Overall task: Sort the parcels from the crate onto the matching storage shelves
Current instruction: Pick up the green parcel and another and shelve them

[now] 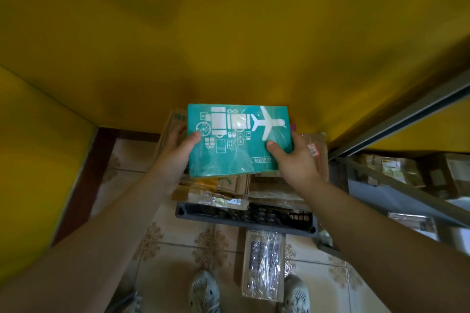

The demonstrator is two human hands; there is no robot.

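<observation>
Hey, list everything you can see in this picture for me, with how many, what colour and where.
teal parcel: one, teal with white aeroplane print, held above the crate.
crate: one, dark grey, on the floor.
cardboard parcels: several, brown, piled in the crate.
flat parcel: one, brown under clear wrap, on the floor by the shoes.
shelf: one, grey metal, at right.
shelf parcels: several, brown, on the shelf.
walls: yellow, ahead and left.
floor: beige patterned tiles.
shoes: two, grey, bottom edge.
left grip: one, bare, holds the teal parcel's left edge.
right grip: one, bare, holds its right edge.
</observation>
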